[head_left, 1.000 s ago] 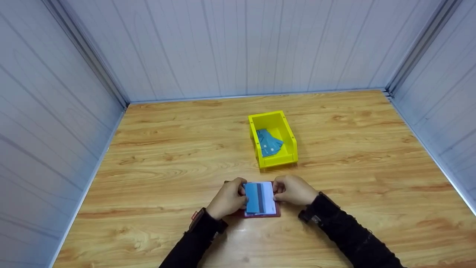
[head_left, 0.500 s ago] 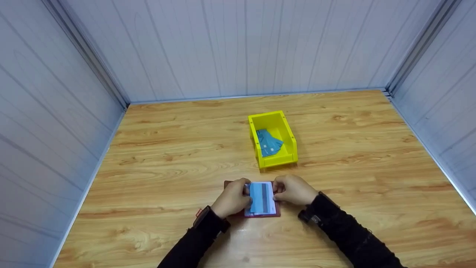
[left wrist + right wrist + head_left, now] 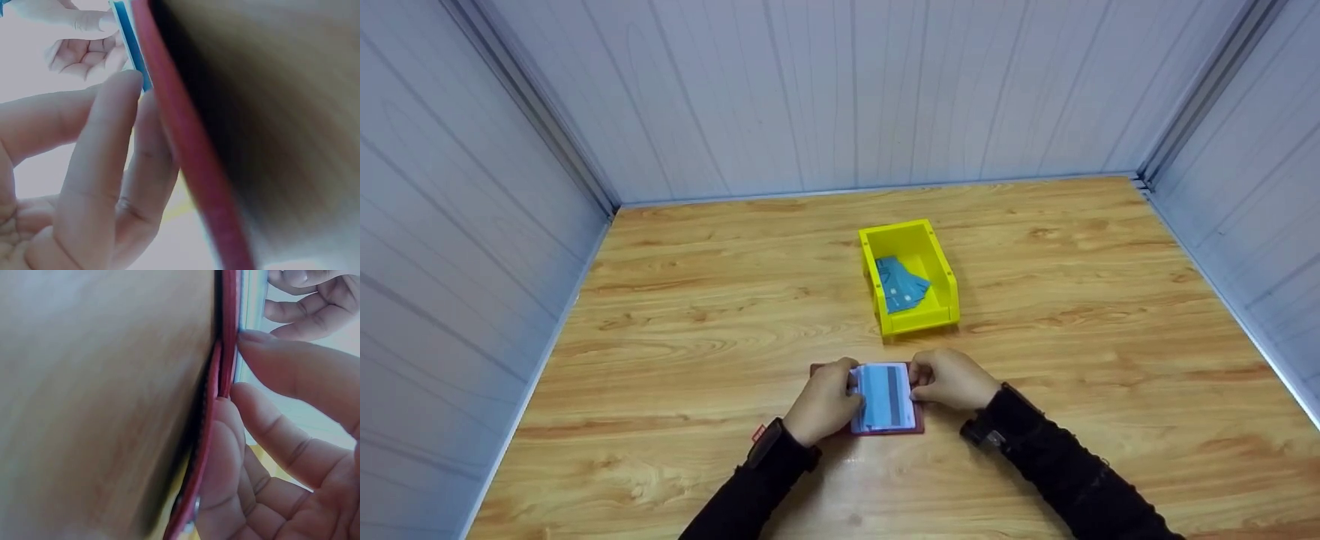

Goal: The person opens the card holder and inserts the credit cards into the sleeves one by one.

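Observation:
A red card holder (image 3: pixel 918 424) lies unfolded on the table, its clear sleeve pages uppermost. A blue bank card (image 3: pixel 877 397) with a dark magnetic stripe shows over the sleeve page, looking paler, as if behind plastic. My left hand (image 3: pixel 823 401) holds the card's left edge between thumb and fingers; in the left wrist view its fingertips meet the card's blue edge (image 3: pixel 135 53) beside the red cover (image 3: pixel 188 132). My right hand (image 3: pixel 954 380) pinches the right edge of the holder's page. In the right wrist view, thumb and index finger are at the pages beside the red cover (image 3: pixel 229 326).
Behind the hands stands a yellow bin (image 3: pixel 921 324), with several blue cards (image 3: pixel 901 285) fanned inside at its left. Pale panel walls (image 3: pixel 855 97) enclose the wooden table (image 3: pixel 697 300) at the back and both sides.
The blue card has shifted right over the white page and now looks paler. My left hand has moved right with it, then slightly back. The right hand has kept its hold in place.

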`<state>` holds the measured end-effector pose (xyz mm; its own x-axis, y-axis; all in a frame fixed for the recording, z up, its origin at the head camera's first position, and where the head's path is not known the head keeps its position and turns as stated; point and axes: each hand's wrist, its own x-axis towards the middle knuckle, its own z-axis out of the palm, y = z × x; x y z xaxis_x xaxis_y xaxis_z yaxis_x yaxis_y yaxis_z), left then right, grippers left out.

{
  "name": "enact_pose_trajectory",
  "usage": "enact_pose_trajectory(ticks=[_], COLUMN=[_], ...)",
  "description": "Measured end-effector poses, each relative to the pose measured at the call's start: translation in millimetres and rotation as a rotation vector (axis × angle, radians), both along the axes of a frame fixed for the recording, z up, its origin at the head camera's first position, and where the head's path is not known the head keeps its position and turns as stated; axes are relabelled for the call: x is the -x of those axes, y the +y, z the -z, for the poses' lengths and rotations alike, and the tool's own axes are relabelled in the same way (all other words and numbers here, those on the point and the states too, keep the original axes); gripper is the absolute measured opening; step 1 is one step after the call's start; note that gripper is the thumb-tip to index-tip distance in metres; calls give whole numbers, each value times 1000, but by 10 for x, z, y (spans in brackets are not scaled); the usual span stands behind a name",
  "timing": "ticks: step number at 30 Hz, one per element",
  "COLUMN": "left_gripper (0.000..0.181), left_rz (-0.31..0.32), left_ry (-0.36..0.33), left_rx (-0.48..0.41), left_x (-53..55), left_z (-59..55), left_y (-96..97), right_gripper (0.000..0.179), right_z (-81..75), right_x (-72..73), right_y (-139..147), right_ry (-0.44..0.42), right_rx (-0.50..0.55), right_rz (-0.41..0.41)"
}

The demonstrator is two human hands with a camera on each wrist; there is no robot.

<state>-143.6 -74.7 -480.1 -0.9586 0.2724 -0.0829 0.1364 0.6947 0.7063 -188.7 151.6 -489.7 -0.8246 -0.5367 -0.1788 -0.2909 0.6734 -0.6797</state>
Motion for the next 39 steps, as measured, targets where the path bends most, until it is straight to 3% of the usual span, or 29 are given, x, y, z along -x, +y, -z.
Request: enact_pose_trajectory(ticks=[5,9,14,30,34,39], left_gripper=[43,45,45,47,41,41], left_rz=[-18,-15,7,41,52,65], left_ry=[-29,-5,-13,-47,36,205], left_rx=[5,7,-22,-63,-37,97], left_x=[-50,-101,-112,-141,-168,-205], left_z=[-25,-26,-9,-16,-12,6], left_y=[14,21,33,50,5,-84], right_gripper=[12,12,13,12,12,11], right_z=[-1,-1,5,-5,8,7], right_x=[-1,-11,-11,-6,2,1], right_y=[-2,1,2,-4,1,10], right_ry=[-9,11,54,24,33,26], right_rx=[-2,2,-3,-16,-13,-1], right_rz=[0,-4,-16,-1,-7,-14])
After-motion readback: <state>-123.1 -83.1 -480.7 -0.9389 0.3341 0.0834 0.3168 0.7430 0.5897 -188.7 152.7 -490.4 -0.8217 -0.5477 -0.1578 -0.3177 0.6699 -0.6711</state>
